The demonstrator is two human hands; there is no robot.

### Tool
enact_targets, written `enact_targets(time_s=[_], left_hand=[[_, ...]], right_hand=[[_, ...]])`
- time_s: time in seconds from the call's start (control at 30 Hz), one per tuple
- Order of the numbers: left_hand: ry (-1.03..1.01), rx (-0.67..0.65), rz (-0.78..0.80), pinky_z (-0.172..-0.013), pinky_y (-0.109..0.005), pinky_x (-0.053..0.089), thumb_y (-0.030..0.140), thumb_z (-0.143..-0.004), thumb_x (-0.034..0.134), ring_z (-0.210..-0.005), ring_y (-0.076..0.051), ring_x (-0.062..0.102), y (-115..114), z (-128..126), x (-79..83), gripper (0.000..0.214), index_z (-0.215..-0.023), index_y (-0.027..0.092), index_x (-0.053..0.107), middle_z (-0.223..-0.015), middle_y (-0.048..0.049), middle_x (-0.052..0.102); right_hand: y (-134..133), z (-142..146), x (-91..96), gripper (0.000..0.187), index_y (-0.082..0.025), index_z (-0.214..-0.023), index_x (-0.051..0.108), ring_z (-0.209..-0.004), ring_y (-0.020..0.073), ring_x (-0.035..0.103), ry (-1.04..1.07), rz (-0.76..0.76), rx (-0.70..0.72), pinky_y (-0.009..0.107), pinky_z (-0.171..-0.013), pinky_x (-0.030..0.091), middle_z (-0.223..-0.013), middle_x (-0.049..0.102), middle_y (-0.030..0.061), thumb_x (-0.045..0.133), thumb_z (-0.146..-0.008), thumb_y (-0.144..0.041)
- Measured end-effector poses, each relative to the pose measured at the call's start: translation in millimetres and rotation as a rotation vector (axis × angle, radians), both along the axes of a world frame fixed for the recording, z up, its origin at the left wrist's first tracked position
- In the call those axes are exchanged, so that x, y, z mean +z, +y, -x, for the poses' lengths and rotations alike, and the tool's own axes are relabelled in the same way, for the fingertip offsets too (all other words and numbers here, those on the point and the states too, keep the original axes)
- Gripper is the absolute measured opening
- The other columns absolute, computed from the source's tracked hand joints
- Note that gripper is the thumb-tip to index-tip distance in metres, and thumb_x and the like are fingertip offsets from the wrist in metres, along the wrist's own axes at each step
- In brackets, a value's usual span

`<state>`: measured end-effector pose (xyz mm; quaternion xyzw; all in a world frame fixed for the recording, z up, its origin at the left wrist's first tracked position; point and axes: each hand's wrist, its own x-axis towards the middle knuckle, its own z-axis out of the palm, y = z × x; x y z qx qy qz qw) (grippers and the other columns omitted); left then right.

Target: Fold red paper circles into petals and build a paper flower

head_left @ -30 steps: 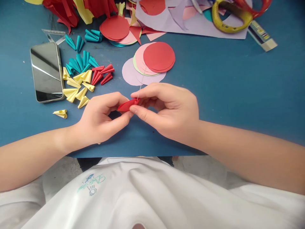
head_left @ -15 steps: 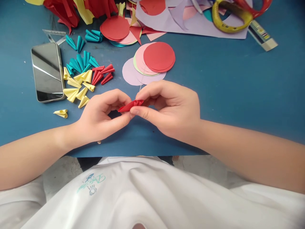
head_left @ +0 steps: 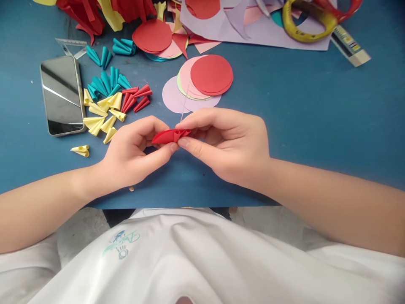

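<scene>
Your red paper sits folded between your left hand and right hand, both pinching it; a loosened pinch could let it spring open, and the thin rod jutting beyond your right hand could tear it if tilted

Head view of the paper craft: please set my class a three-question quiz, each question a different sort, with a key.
1. Multiple choice: how many hands are touching the folded red paper?
A) none
B) one
C) two

2. True or false: in the picture, the phone lies to the left of the small red paper cones.

3. Fill the gap: among the overlapping paper discs just beyond the right hand, the topmost disc is ____.

Key:
1. C; the left hand and right hand both pinch it.
2. True.
3. Red.
</scene>
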<state>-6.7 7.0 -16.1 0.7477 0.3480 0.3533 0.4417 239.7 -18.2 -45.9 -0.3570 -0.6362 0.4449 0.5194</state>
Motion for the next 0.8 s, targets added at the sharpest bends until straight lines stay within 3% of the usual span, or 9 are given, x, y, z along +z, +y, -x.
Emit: enact_targets(time_s=[0.13, 0.3, 0.53, 0.67, 0.8], left_hand=[[-0.081, -0.029, -0.055, -0.059, -0.025, 0.063, 0.034, -0.104, 0.103, -0.069, -0.015, 0.07, 0.7, -0.7, 2.6, 0.026, -0.099, 0.023, 0.079, -0.085, 0.0014, 0.078], [0.053, 0.03, 0.047, -0.074, -0.033, 0.07, 0.057, -0.112, 0.098, -0.081, -0.021, 0.078, -3.5, 2.0, 4.8, 0.038, -0.105, 0.023, 0.081, -0.092, -0.0024, 0.081], [-0.138, -0.026, -0.062, -0.065, -0.03, 0.066, 0.036, -0.113, 0.099, -0.074, -0.017, 0.074, -1.6, -2.0, 0.9, 0.025, -0.101, 0.025, 0.08, -0.092, -0.0008, 0.081], [-0.129, -0.023, -0.084, -0.063, -0.03, 0.064, 0.042, -0.113, 0.099, -0.074, -0.016, 0.072, -0.8, -1.0, 0.8, 0.03, -0.1, 0.025, 0.079, -0.09, -0.0005, 0.079], [-0.029, -0.014, 0.024, -0.07, -0.038, 0.07, 0.069, -0.118, 0.092, -0.08, -0.022, 0.077, -3.2, 3.2, 1.6, 0.046, -0.106, 0.026, 0.08, -0.093, -0.0047, 0.081]], right_hand=[[0.9, -0.6, 0.4, 0.019, -0.036, -0.126, 0.098, -0.113, 0.0385, 0.091, -0.026, 0.014, -0.005, 0.055, -0.096, 0.087, -0.121, 0.092, 0.0068, 0.105, -0.11, -0.042], [1.2, -0.9, 5.0, 0.015, -0.037, -0.122, 0.097, -0.113, 0.0387, 0.091, -0.025, 0.024, -0.005, 0.054, -0.095, 0.086, -0.119, 0.092, 0.0058, 0.106, -0.109, -0.041], [-0.3, -1.1, 8.2, 0.011, -0.037, -0.12, 0.099, -0.109, 0.0353, 0.091, 0.008, 0.012, -0.002, 0.051, -0.095, 0.085, -0.123, 0.093, 0.0046, 0.103, -0.11, -0.039], [2.5, 0.4, 3.0, 0.015, -0.036, -0.119, 0.099, -0.103, 0.0318, 0.09, 0.043, -0.031, 0.0, 0.048, -0.092, 0.083, -0.118, 0.092, 0.0035, 0.105, -0.108, -0.044], [4.9, 0.0, 0.5, 0.019, -0.035, -0.118, 0.097, -0.103, 0.0314, 0.088, 0.002, -0.034, 0.003, 0.048, -0.093, 0.082, -0.113, 0.089, 0.0038, 0.106, -0.11, -0.049]])
